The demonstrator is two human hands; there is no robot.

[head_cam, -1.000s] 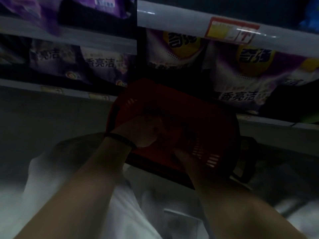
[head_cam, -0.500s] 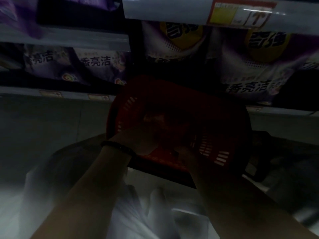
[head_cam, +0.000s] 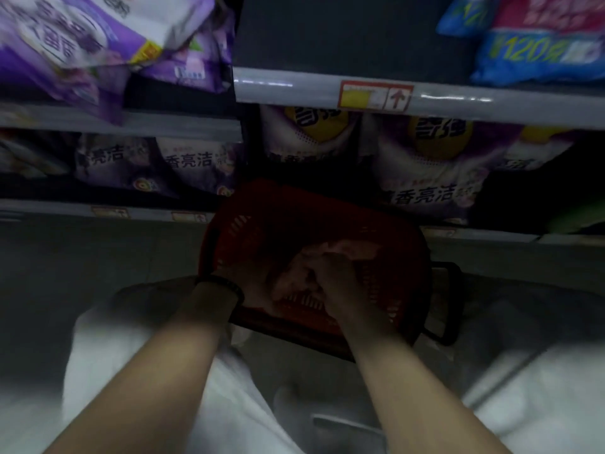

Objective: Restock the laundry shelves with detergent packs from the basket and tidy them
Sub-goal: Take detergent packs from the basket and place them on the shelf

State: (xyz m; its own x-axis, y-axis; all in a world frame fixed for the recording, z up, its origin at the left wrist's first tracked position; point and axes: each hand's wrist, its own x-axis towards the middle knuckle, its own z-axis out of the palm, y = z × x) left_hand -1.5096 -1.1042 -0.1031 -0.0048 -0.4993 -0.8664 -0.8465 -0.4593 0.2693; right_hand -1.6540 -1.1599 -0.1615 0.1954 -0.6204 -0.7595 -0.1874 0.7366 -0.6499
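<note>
A red plastic basket (head_cam: 229,231) stands on the floor against the lowest shelf. Both of my arms reach down into it. My left hand (head_cam: 258,290), with a black band at the wrist, and my right hand (head_cam: 334,283) meet low inside the basket. Their fingers curl round a pale pinkish detergent pack (head_cam: 350,250), which is dim and partly hidden by the hands. Purple detergent packs (head_cam: 196,165) stand on the lower shelf behind the basket, with larger purple packs (head_cam: 435,178) to the right.
The upper shelf holds tilted purple packs (head_cam: 65,44) at the left and blue packs (head_cam: 537,50) at the right, with a dark gap (head_cam: 327,34) between them. A price label (head_cam: 376,95) sits on the shelf rail. The basket's black handle (head_cam: 451,303) hangs at its right side.
The view has tilted up, bringing the upper shelf into sight. Both hands have moved deeper into the basket and come together, and the pale pack now shows between them.
</note>
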